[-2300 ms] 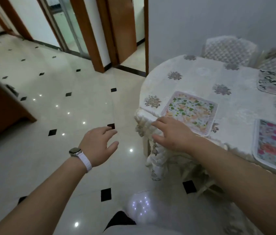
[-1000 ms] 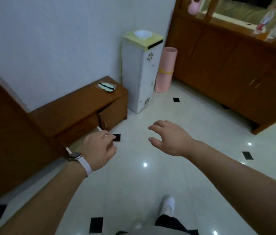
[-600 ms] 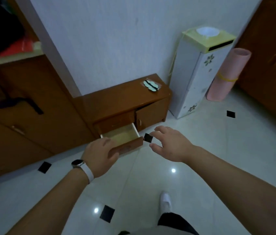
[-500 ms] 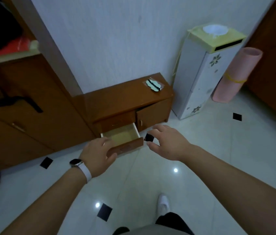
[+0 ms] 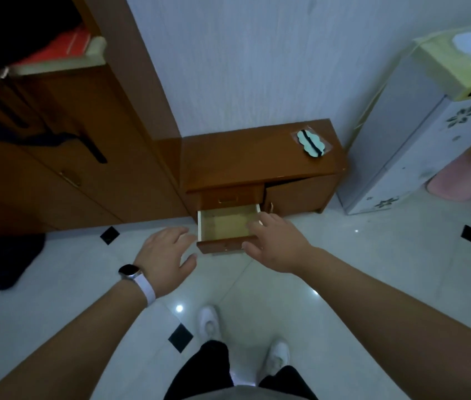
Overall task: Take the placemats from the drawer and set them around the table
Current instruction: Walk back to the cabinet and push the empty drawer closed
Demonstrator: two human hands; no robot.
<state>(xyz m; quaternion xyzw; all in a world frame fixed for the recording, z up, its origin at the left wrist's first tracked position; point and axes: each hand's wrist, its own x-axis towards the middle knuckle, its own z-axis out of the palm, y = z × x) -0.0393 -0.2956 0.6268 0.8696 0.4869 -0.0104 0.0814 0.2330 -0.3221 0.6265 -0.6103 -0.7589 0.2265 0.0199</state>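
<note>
1. Below, the drawer [image 5: 226, 226] stood pulled out of the low cabinet [image 5: 260, 166] over bare tiled floor [image 5: 373, 255], its open end facing the person.
2. No placemats showed inside it.
3. Both hands reached forward, palms down — left hand [image 5: 165, 259] spread and empty beside the drawer's front, right hand [image 5: 276, 243] loosely open over its right corner.

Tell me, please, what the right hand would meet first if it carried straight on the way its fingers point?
Probably the open drawer: the right hand points at it, open, though depth is unclear.
</note>
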